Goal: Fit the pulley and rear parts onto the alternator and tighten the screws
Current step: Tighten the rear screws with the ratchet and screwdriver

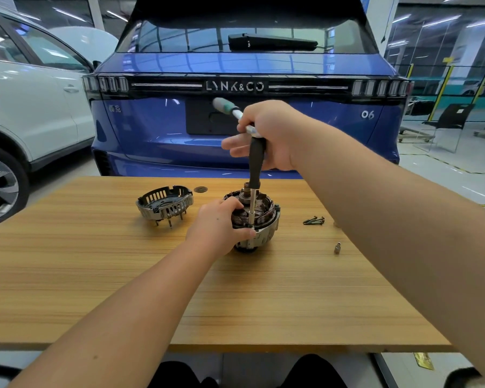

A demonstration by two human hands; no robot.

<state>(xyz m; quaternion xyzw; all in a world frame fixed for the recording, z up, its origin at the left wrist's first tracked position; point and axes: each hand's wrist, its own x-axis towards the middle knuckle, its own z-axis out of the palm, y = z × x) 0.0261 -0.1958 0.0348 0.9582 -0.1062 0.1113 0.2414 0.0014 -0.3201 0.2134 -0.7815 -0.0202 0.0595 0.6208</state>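
Head view: the right hand (266, 135) has its grip curled round the black handle of a driver (254, 175), with a second tool, a ratchet handle (230, 109) with a green-and-white end, sticking out of the top of the same fist. The driver stands nearly upright, its thin steel shaft running down to a point on the near rim of the alternator (254, 219); the tip itself is hidden behind the left thumb. The left hand (221, 219) cups the alternator's left side, fingers wrapped on the housing to steady it. The alternator sits upright on the worktop (95, 275), windings and shaft bearing exposed on top.

By my reading, the step in hand is driving a housing screw, with the rear cover not yet fitted. The next move calls for keeping the shaft square to the screw while the left hand resists the twist.

The rear cover (164, 204) lies apart to the left, with a small round disc (200, 189) just behind it. A cluster of long screws (314, 220) waits to the right, and a loose socket (337, 247) stands nearer. A blue car (235, 121) fills the background. Nothing blocks the driver, though the extra tool in the fist may hamper turning.
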